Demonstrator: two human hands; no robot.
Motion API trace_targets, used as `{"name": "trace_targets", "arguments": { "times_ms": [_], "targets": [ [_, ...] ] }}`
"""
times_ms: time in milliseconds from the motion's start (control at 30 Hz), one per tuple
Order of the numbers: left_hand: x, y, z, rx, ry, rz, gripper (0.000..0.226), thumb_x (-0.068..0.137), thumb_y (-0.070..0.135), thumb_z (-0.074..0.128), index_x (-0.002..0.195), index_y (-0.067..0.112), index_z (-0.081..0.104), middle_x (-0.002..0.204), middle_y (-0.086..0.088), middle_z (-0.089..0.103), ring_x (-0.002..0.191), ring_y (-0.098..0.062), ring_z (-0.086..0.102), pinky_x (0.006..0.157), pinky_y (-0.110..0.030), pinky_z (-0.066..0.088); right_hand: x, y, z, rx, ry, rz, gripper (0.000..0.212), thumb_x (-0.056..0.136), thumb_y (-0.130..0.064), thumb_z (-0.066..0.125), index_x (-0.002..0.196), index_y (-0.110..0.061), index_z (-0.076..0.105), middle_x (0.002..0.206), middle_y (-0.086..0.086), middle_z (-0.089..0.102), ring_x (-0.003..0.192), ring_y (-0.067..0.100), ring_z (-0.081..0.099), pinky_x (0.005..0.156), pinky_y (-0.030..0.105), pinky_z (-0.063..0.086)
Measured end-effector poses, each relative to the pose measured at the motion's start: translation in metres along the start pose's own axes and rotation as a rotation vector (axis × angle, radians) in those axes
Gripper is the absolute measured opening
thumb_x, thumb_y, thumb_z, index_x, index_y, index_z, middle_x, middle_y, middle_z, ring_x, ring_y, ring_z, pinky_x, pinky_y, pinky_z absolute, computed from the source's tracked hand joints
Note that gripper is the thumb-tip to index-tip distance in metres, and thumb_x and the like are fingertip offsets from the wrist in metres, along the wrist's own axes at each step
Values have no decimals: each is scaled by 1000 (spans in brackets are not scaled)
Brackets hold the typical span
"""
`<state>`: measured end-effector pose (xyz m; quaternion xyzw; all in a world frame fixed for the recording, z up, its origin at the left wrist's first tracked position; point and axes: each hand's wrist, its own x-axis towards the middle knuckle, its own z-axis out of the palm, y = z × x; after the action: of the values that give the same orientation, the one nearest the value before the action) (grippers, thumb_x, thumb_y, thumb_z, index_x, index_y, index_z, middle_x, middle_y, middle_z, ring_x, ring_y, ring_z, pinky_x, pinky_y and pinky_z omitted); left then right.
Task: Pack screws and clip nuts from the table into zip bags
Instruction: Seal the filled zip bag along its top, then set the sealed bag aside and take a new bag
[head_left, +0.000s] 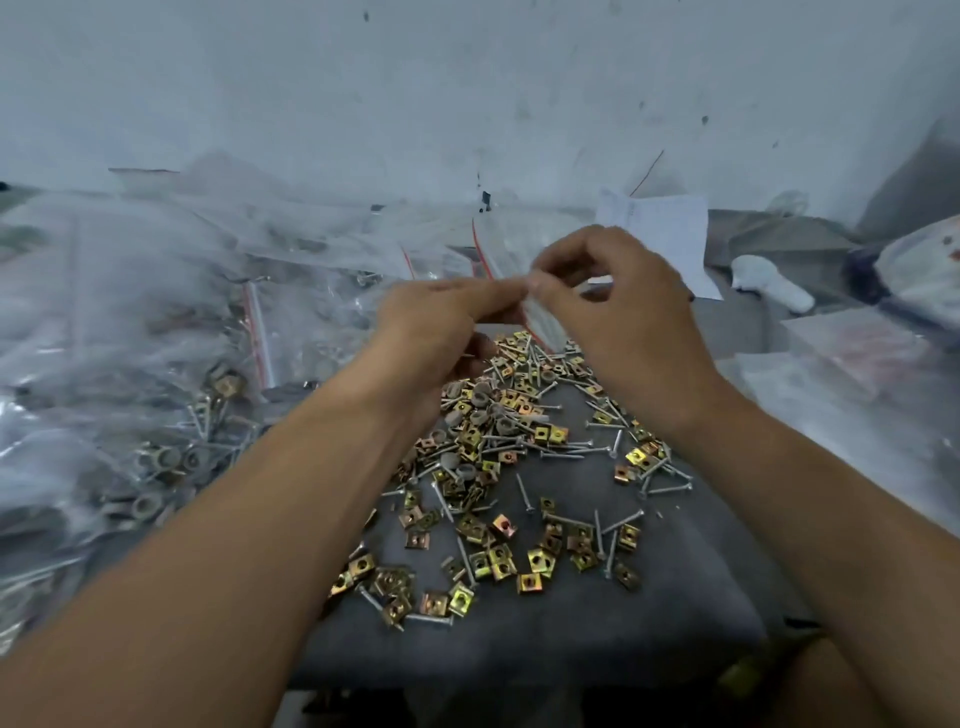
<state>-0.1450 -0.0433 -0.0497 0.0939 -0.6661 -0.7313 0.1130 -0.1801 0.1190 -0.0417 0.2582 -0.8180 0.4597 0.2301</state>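
A loose heap of gold-coloured clip nuts (498, 540), silver screws (566, 447) and grey round washers (480, 402) covers the grey table top (571, 639) in the middle. Above the heap's far end, my left hand (431, 327) and my right hand (623, 312) meet at the fingertips. Both pinch a small clear zip bag (537, 317) with a red strip, which hangs down between them. My left hand's lower fingers are curled, and what they hold cannot be made out.
Filled zip bags (171, 353) with screws, nuts and washers pile up along the left side. More clear bags (852, 358) lie on the right. A white paper sheet (665, 234) and a white object (774, 286) sit at the back right, against the wall.
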Motion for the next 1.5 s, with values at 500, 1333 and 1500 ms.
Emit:
{"name": "trace_targets", "arguments": {
  "times_ms": [500, 1333, 1500],
  "targets": [
    [-16, 7, -17, 756, 90, 171, 28, 88, 34, 82, 85, 9, 70, 68, -8, 77, 58, -21, 77, 61, -44, 65, 1, -4, 0, 119, -115, 92, 14, 99, -14, 61, 98, -21, 72, 83, 4, 71, 82, 23, 68, 76, 40, 55],
    [-27, 15, -6, 427, 171, 501, 22, 100, 11, 64, 110, 18, 81, 60, -2, 71, 50, -13, 70, 46, -17, 47, -4, -4, 4, 97, 149, 276, 21, 80, -26, 76, 97, -24, 63, 82, -2, 66, 71, 20, 70, 64, 36, 58],
    [-27, 15, -11, 569, 120, 445, 42, 91, 7, 64, 127, 26, 75, 57, -4, 72, 42, -10, 65, 43, -14, 44, -5, -6, 7, -40, 104, 224, 38, 70, -1, 66, 98, -24, 57, 76, -8, 50, 65, 9, 48, 54, 21, 37]
  ]
}}
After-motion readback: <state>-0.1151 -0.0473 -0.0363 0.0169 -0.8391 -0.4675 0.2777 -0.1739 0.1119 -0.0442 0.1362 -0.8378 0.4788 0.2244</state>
